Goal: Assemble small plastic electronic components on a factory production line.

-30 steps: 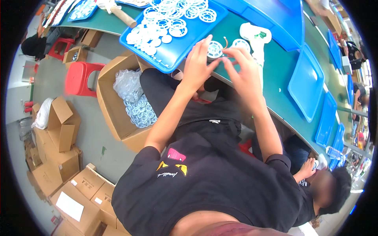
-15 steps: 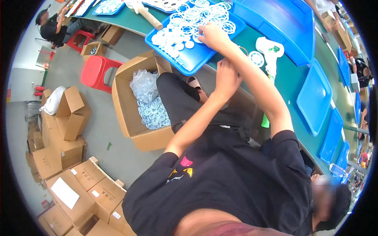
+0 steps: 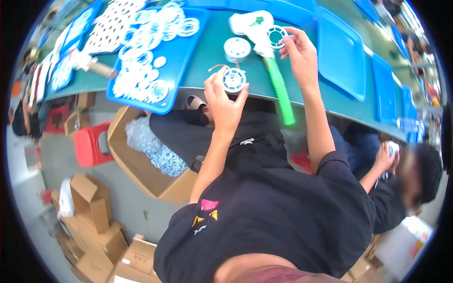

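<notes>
Left hand: thumb and fingers closed around the rim of a round white part, thumb on the right side, fingers on the left. The opening equals the width of the part. The slotted face is turned up, at the front edge of the green table; whether the part also bears on the table, I cannot tell. A thin reddish-brown wire curves out beside the fingertips.

Right hand: thumb and fingertips pinched on the right edge of a flat white ring, which has open slots around its band. The ring is held clear of the round white part, to its upper right.

Between the two hands lies a hammer-shaped tool, its head wrapped in white, its green handle projecting over the table edge. A second round part sits near the wrapped head.

To the left of the hands, a blue tray carries a pile of white rings and small discs. Below it, on the floor, an open carton contains bluish rings and a clear plastic bag. A red stool stands just beside the carton.
</notes>
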Demonstrator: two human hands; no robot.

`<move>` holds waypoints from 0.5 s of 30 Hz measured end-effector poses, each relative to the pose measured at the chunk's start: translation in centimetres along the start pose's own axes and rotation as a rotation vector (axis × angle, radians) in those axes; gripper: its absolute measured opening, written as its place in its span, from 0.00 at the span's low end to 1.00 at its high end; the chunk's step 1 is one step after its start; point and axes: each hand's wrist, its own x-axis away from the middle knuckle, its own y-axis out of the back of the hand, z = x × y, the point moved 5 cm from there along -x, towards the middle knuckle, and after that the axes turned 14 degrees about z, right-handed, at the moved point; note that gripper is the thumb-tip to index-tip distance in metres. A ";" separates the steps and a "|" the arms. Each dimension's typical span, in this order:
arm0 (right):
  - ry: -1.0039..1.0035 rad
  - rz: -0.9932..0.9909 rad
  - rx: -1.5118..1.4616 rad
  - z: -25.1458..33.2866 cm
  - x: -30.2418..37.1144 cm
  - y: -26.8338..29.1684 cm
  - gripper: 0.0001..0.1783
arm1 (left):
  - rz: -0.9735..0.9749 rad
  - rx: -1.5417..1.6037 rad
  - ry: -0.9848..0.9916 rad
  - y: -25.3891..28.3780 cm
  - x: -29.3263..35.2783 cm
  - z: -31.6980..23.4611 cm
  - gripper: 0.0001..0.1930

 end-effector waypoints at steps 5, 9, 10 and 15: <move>-0.217 -0.121 0.303 -4.7 3.8 4.7 0.17 | 0.198 -0.012 -0.111 -3.9 -0.3 -2.4 0.35; -0.133 -0.255 0.790 -3.2 4.7 3.6 0.23 | 0.269 -0.018 -0.100 -4.7 -2.6 -1.8 0.34; -0.051 -0.281 0.811 -2.1 4.5 3.3 0.23 | 0.250 -0.055 -0.159 -4.7 -3.2 -1.8 0.34; 0.275 0.103 0.513 5.4 1.1 -6.3 0.12 | 0.299 -0.082 -0.219 -4.8 -6.9 -0.4 0.31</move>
